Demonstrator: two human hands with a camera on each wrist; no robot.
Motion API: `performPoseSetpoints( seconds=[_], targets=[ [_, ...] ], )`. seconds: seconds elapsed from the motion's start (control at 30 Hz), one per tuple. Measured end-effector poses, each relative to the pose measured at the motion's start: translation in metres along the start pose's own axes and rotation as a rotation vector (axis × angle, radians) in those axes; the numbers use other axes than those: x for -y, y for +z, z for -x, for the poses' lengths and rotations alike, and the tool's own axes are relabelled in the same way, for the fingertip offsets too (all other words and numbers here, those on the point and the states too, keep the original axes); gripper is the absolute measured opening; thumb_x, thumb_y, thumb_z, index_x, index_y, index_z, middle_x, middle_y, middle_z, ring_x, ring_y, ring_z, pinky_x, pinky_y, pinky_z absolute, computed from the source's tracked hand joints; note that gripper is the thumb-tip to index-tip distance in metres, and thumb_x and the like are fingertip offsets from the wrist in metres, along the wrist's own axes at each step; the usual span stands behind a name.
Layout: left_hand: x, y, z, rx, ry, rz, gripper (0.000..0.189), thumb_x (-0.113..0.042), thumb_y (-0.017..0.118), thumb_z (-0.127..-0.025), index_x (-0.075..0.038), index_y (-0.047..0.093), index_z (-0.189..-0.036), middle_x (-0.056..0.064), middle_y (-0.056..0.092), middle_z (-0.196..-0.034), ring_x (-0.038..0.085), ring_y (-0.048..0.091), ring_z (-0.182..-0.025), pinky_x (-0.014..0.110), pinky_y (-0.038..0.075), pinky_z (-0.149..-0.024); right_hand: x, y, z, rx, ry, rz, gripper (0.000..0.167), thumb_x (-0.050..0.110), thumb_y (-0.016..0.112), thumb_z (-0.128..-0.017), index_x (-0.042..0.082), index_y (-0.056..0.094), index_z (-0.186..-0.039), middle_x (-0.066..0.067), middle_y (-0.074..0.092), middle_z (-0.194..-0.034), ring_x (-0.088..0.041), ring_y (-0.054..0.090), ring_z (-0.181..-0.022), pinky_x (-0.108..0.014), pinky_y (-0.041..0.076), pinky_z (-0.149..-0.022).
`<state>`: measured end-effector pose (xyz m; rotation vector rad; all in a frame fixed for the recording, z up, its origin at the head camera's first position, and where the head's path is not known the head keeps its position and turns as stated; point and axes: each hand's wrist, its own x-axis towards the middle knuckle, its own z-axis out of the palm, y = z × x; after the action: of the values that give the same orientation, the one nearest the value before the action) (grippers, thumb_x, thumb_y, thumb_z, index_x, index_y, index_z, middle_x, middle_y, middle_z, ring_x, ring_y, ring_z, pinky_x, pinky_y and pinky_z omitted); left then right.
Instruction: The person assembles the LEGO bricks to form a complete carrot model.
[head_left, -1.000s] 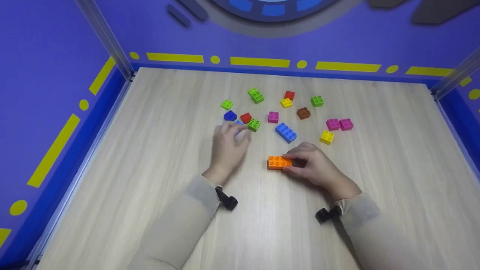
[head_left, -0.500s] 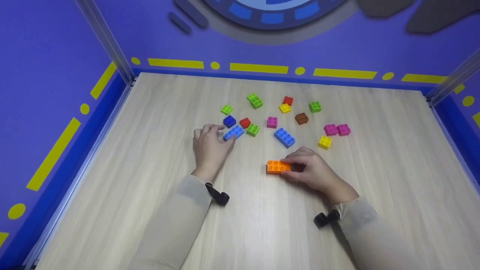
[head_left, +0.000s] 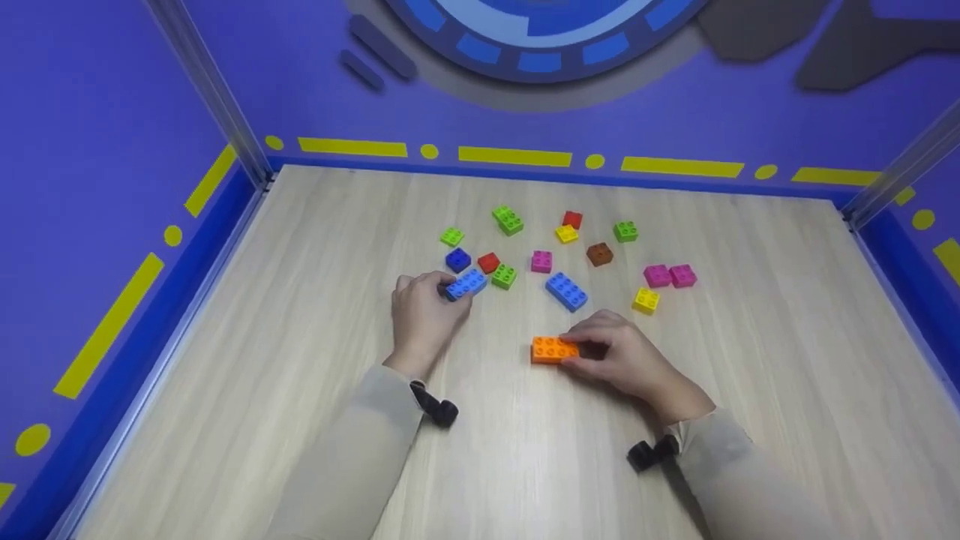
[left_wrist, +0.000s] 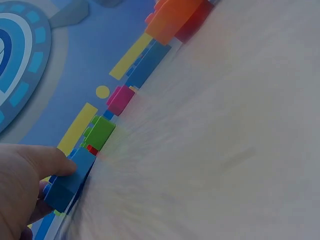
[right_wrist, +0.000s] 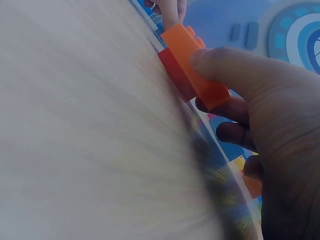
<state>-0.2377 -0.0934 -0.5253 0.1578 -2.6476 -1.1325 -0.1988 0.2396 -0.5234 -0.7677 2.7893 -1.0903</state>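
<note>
My left hand pinches a long light-blue toy brick between thumb and fingers. In the left wrist view that blue brick tilts, with a dark gap under its near end. My right hand grips one end of a long orange brick at mid-table. From the right wrist, the orange brick shows on top of a red brick, which the head view hides. Close to my left fingers lie a dark-blue brick, a small red brick and a green brick.
A second long blue brick lies between the hands. Beyond it are a pink brick, a brown brick and several others. A yellow brick sits just past my right hand. Blue-purple panels wall the table's back and sides.
My left hand came down to the light-blue brick's left end and now pinches it, tilting it slightly. The right hand stays on the orange brick. The head view has tipped upward.
</note>
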Motion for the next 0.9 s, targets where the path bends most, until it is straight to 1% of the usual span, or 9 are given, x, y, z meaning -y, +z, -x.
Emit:
performPoseSetpoints(
  seconds=[0.13,0.27,0.37,0.47,0.53,0.6,0.7,0.8,0.9],
  targets=[
    [0.0,0.007,0.004,0.02,0.006,0.119,0.037,-0.032,0.095,-0.09,-0.012,0.081,-0.118,0.008,0.084,-0.111,0.029,0.058,-0.112,0.042,0.049,-0.097,-0.001,-0.002,0.005,-0.001,0.005,-0.006,0.034,0.029,0.097,-0.092,0.028,0.088,-0.125,0.013,0.081,-0.117,-0.012,0.067,-0.112,-0.031,0.061,-0.102],
    [0.0,0.01,0.009,0.06,0.012,0.262,0.036,-0.026,0.096,-0.091,-0.013,0.076,-0.118,0.008,0.076,-0.119,0.025,0.055,-0.117,0.036,0.05,-0.097,-0.003,-0.001,0.007,0.013,0.008,-0.01,0.034,0.03,0.097,-0.093,0.029,0.087,-0.126,0.013,0.08,-0.117,-0.011,0.066,-0.113,-0.03,0.06,-0.103],
    [0.001,0.009,0.01,0.083,0.047,0.359,0.037,-0.02,0.095,-0.092,-0.012,0.075,-0.122,0.008,0.071,-0.121,0.023,0.058,-0.115,0.032,0.052,-0.094,-0.002,0.001,0.006,0.013,0.002,-0.011,0.034,0.031,0.097,-0.093,0.029,0.087,-0.126,0.013,0.081,-0.117,-0.012,0.066,-0.113,-0.031,0.06,-0.103],
    [0.002,0.008,0.009,0.108,0.103,0.442,0.038,-0.013,0.093,-0.092,-0.009,0.075,-0.126,0.009,0.07,-0.121,0.021,0.064,-0.11,0.029,0.056,-0.092,-0.001,0.002,0.004,0.011,-0.006,-0.012,0.034,0.032,0.096,-0.094,0.029,0.087,-0.126,0.013,0.081,-0.117,-0.012,0.066,-0.112,-0.032,0.06,-0.102],
    [0.002,0.006,0.008,0.137,0.133,0.499,0.039,-0.008,0.091,-0.092,-0.007,0.076,-0.128,0.01,0.071,-0.122,0.02,0.066,-0.108,0.029,0.059,-0.092,0.0,0.001,0.003,0.01,-0.009,-0.01,0.034,0.032,0.096,-0.094,0.029,0.087,-0.126,0.012,0.081,-0.117,-0.012,0.066,-0.112,-0.032,0.06,-0.101],
    [0.0,0.005,0.008,0.182,0.155,0.54,0.039,-0.006,0.09,-0.092,-0.006,0.076,-0.129,0.012,0.071,-0.125,0.02,0.068,-0.109,0.03,0.061,-0.095,0.001,0.0,0.002,0.005,-0.006,-0.003,0.034,0.032,0.096,-0.094,0.029,0.087,-0.126,0.012,0.08,-0.117,-0.013,0.066,-0.112,-0.032,0.06,-0.101],
    [-0.003,0.004,0.008,0.266,0.171,0.562,0.04,-0.005,0.089,-0.092,-0.007,0.077,-0.13,0.013,0.072,-0.13,0.022,0.068,-0.113,0.034,0.062,-0.098,0.002,-0.001,0.003,-0.002,0.006,0.009,0.034,0.031,0.096,-0.094,0.028,0.087,-0.126,0.011,0.08,-0.117,-0.013,0.066,-0.112,-0.033,0.06,-0.102],
    [-0.004,0.004,0.01,0.35,0.175,0.528,0.039,-0.007,0.089,-0.093,-0.01,0.078,-0.131,0.011,0.072,-0.135,0.023,0.067,-0.12,0.037,0.06,-0.107,0.002,0.0,0.003,-0.008,0.009,0.024,0.035,0.031,0.095,-0.095,0.027,0.086,-0.129,0.01,0.081,-0.119,-0.013,0.066,-0.114,-0.035,0.061,-0.104],
    [-0.005,0.004,0.011,0.414,0.189,0.499,0.039,-0.008,0.091,-0.092,-0.011,0.079,-0.13,0.008,0.074,-0.138,0.023,0.067,-0.126,0.038,0.056,-0.114,0.002,0.002,0.002,-0.015,-0.001,0.036,0.036,0.031,0.094,-0.096,0.025,0.086,-0.131,0.008,0.082,-0.121,-0.015,0.067,-0.115,-0.038,0.061,-0.105]
  ],
)
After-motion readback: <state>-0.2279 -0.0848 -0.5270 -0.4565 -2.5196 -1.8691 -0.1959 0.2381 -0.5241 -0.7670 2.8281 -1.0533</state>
